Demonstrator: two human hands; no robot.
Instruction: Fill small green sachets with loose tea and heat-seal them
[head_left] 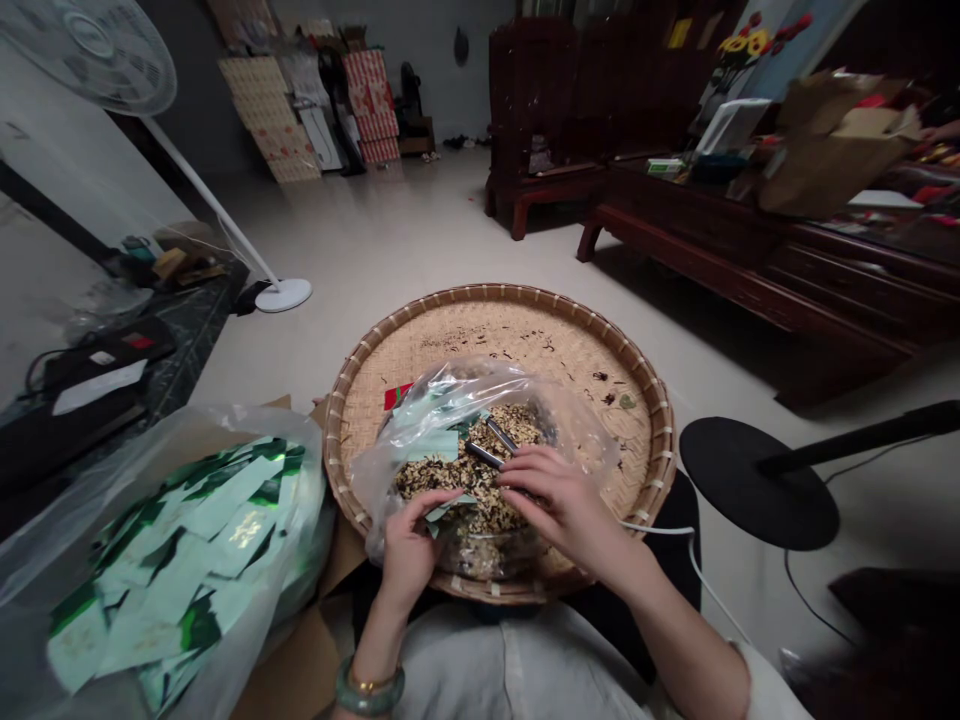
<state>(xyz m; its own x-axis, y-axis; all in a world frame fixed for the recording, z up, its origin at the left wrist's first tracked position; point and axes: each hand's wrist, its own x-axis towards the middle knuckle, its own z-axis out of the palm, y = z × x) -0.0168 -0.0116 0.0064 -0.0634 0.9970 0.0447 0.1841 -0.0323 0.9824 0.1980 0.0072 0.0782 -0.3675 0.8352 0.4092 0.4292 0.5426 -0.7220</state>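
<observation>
My left hand (412, 545) pinches a small pale green paper packet (448, 510) between thumb and fingers, low over the loose contents of an open clear plastic bag (577, 430). In my right hand (559, 500) is a pair of metal tongs (486, 456), their two arms spread and pointing left over the bag. Inside the bag lies a heap of dried tea-like bits (427, 478), mixed pale and dark. More pale green packets (427, 446) lie at its left side. The bag rests in a round woven bamboo tray (446, 335) at my lap.
At left, a big plastic bag (300, 425) holds many green packets (202, 520). A red packet (396, 396) and dark scraps lie on the tray. A black round stand base (757, 485) is at right. Beyond are a white fan (283, 294) and a dark wooden table (705, 270).
</observation>
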